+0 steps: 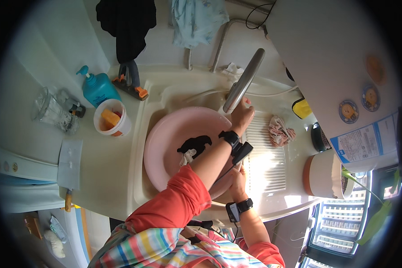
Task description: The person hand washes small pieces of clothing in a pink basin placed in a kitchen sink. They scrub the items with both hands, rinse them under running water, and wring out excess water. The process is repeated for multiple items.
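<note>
A pink plastic basin (pixel 160 134) sits in the sink before me. Inside it lie a black cloth item (pixel 196 144) and a small white cloth (pixel 188 156). My left arm crosses over the basin, and my left hand (pixel 242 115) is at its far right rim, beside the metal faucet (pixel 244 80). The fingers there are curled and partly hidden by the spout, so their grip is unclear. Nearer my body, my right hand (pixel 238 181) grips the right side of the basin rim. Both wrists carry black strapped devices.
A crumpled pinkish cloth (pixel 280 131) lies on the ribbed drainboard (pixel 266 167). Left of the sink stand a white tub (pixel 120 117) with an orange block, a teal pump bottle (pixel 100 88) and a glass jar (pixel 52 110). A potted plant (pixel 325 177) stands at right.
</note>
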`<state>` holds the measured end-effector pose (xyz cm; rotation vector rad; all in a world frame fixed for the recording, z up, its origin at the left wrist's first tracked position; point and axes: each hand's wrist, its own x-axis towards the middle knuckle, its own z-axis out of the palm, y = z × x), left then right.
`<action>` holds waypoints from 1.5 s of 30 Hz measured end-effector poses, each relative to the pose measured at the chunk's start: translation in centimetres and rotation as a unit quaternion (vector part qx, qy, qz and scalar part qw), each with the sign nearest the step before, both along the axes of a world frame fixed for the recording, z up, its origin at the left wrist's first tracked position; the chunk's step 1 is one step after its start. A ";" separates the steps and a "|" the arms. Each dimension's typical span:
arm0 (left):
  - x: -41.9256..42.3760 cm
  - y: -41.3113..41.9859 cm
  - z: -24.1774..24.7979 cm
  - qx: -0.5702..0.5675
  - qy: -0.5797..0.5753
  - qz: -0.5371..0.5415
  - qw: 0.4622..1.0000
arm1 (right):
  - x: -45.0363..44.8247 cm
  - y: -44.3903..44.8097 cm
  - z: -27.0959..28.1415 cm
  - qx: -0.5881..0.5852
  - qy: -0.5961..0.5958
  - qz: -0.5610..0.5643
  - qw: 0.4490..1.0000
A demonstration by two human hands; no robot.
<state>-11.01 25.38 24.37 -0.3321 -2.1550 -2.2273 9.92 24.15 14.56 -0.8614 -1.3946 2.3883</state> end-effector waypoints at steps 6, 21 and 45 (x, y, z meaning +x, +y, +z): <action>2.0 1.3 0.6 -0.050 0.009 0.105 0.993 | -0.1 -0.8 1.1 -0.077 0.057 0.026 0.995; 10.1 -11.1 -8.4 -0.145 0.049 -0.376 0.914 | 1.1 -0.6 -2.8 0.002 -0.063 0.030 0.998; 5.6 -24.4 -11.6 -0.031 -0.421 -0.280 0.862 | -5.3 -4.6 -5.8 0.144 -0.094 0.410 0.896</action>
